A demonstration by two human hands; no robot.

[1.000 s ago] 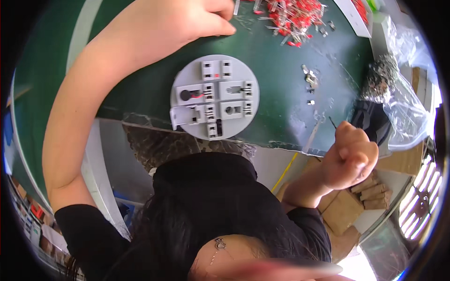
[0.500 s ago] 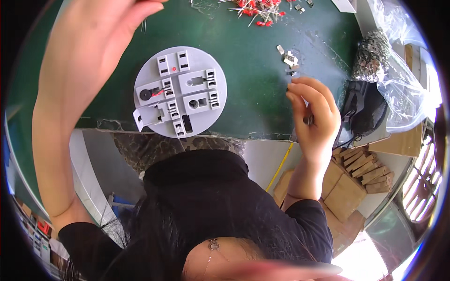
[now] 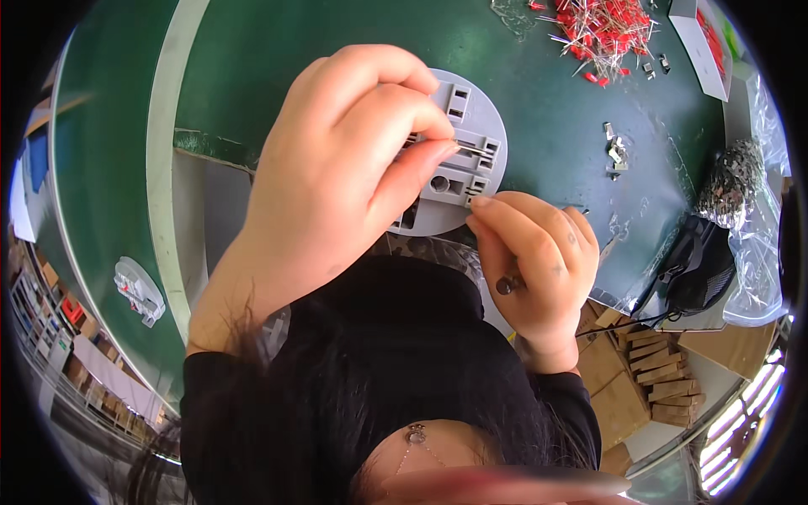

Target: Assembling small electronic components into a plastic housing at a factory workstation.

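A round grey plastic fixture point(image 3: 495, 126) with raised slotted blocks lies near the table's edge, partly covered by my left hand point(image 3: 358, 143). That hand is closed above it, thumb and fingertips pinching thin metal leads point(image 3: 468, 149) that reach over a slotted block on the right. Whatever sits at the other end of the leads is hidden by the fingers. My right hand point(image 3: 543, 252) is closed at the fixture's lower right rim, fingertips beside a slotted block. A dark, round-ended rod point(image 3: 507, 285) is tucked in its palm; I cannot make out anything between the fingertips.
A heap of red LEDs point(image 3: 602, 34) with long leads lies at the far right, next to a white box point(image 3: 703, 50). Small metal clips point(image 3: 617, 151) are scattered nearer. Along the right edge are a bag of metal parts point(image 3: 730, 181) and a black pouch point(image 3: 699, 269).
My left hand has come down from the far left onto the fixture, holding thin leads. My right hand has moved from near the small clips to the fixture's rim. The view has shifted.
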